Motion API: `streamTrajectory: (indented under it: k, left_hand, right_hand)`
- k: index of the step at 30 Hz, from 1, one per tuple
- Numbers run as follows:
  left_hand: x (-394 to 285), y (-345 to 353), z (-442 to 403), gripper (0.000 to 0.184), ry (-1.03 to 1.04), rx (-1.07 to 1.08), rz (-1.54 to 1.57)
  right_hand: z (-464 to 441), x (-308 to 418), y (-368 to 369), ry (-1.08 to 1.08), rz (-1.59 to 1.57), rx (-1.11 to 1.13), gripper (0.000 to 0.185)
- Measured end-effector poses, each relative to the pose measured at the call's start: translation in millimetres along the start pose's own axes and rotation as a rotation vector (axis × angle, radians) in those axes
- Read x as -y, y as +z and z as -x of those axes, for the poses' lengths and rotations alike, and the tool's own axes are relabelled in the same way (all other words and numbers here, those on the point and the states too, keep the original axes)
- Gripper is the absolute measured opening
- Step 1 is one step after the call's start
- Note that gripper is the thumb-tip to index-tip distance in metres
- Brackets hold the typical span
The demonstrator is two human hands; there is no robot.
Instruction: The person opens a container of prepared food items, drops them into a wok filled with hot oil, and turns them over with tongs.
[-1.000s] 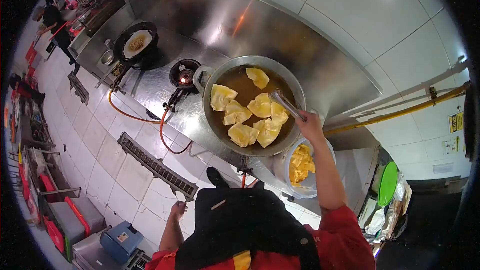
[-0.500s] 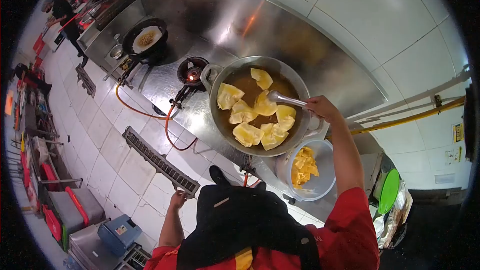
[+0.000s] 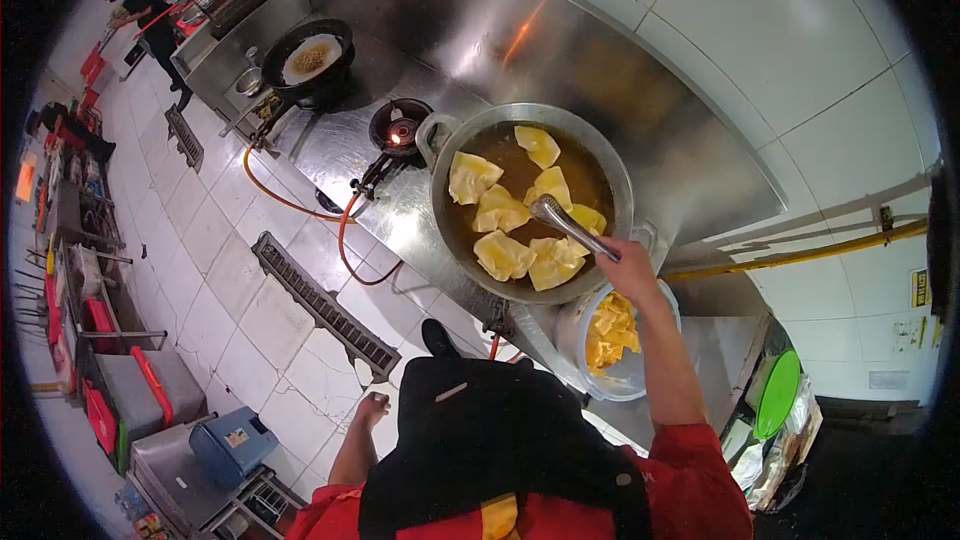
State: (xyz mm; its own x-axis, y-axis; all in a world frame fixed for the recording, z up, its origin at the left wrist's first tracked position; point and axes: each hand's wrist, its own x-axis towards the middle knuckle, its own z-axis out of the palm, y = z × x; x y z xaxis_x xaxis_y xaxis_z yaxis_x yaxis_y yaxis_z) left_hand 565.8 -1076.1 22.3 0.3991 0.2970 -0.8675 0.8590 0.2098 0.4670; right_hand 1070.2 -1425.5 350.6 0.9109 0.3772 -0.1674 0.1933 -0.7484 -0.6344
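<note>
A wide metal pan (image 3: 442,240) of brownish oil stands on the steel counter. Several pale yellow, sheet-like food pieces (image 3: 503,256) float in it. My right hand (image 3: 628,268) grips the handle end of metal tongs (image 3: 570,226) over the pan's right side. The tongs' far end is down among the pieces; whether it pinches one I cannot tell. Below my right forearm, a clear plastic tub (image 3: 655,380) holds golden fried pieces (image 3: 612,332). My left hand (image 3: 373,407) hangs beside the black apron, fingers curled, with nothing visible in them.
Left of the pan a small burner (image 3: 400,132) shows a flame. A black wok (image 3: 330,80) sits farther left. Orange gas hoses (image 3: 345,250) hang at the counter's front. A floor drain grate (image 3: 322,308) crosses the tiles. A co-worker (image 3: 150,20) stands far left.
My right hand has moved down and toward me, so the tongs now slant more steeply. The pieces have shifted slightly in the oil. The whole view has tilted a little.
</note>
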Motion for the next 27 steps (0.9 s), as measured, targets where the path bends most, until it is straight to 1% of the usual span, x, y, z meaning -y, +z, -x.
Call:
streamTrajectory:
  k: [2, 4, 6, 8, 10, 11, 13, 14, 16, 18, 19, 20, 22, 23, 25, 26, 27]
  left_hand:
    - [-6.2, -2.3, -10.0, 0.033, -0.019, -0.021, -0.051]
    - [-4.8, -9.6, -31.7, 0.034, 0.094, -0.038, 0.012]
    - [-43.9, -10.0, -15.6, 0.035, 0.111, -0.070, -0.011]
    - [-61.3, -13.2, -12.8, 0.035, 0.177, -0.108, -0.138]
    - [-67.6, -11.7, -13.7, 0.034, 0.152, -0.138, -0.097]
    - [-68.3, -11.3, -15.3, 0.033, 0.153, -0.126, -0.089]
    - [-63.2, -9.4, -20.0, 0.033, 0.155, -0.114, -0.083]
    - [-54.8, -6.2, -23.2, 0.033, 0.163, -0.086, -0.037]
    - [-47.2, -4.2, -23.6, 0.033, 0.173, -0.054, 0.004]
    - [-48.6, -0.4, -14.0, 0.034, 0.035, -0.035, -0.106]
    - [-28.8, -0.9, -24.9, 0.036, 0.111, -0.005, 0.033]
    - [-23.3, -1.8, -28.0, 0.036, 0.112, -0.004, 0.033]
    - [-14.4, -2.8, -33.6, 0.036, 0.025, 0.000, -0.007]
    - [-10.8, -4.4, -35.7, 0.036, 0.027, -0.001, -0.003]
    - [-8.2, -6.2, -35.6, 0.036, 0.054, 0.038, 0.048]
    - [-9.2, -4.8, -33.8, 0.036, 0.053, 0.035, 0.053]
    - [-10.4, -3.2, -32.5, 0.035, 0.059, 0.006, 0.012]
  right_hand:
    - [-3.2, -10.4, 10.6, 0.018, 0.025, -0.031, 0.040]
    - [-3.2, -14.9, 14.6, 0.046, 0.016, -0.143, 0.040]
    - [3.4, -20.9, 10.6, 0.020, 0.002, -0.145, 0.038]
    - [14.4, -13.0, 6.6, -0.008, -0.014, -0.147, 0.036]
    - [29.6, 6.2, -0.4, 0.324, -0.323, 0.047, 0.033]
    - [30.0, 5.3, 2.1, 0.323, -0.322, 0.044, 0.033]
    - [27.3, -3.6, 12.0, 0.426, -0.461, 0.125, 0.030]
    - [24.1, -9.6, 16.9, 0.427, -0.463, 0.121, 0.030]
    - [14.5, -21.8, 25.6, 0.547, -0.842, 0.213, 0.030]
    - [3.9, -26.4, 32.3, 0.574, -0.898, 0.230, 0.031]
    - [1.6, -25.9, 34.9, 0.600, -0.950, 0.255, 0.031]
    - [1.5, -23.8, 36.0, 0.599, -0.950, 0.254, 0.031]
    - [0.9, -18.6, 36.1, 0.604, -1.030, 0.220, 0.032]
    - [2.3, -16.2, 33.5, 0.601, -1.027, 0.222, 0.032]
    - [10.2, -11.2, 27.0, 0.480, -0.962, 0.171, 0.027]
    - [14.0, -8.9, 26.4, 0.478, -0.959, 0.177, 0.027]
    - [18.6, -7.1, 26.6, 0.370, -0.753, 0.070, 0.030]
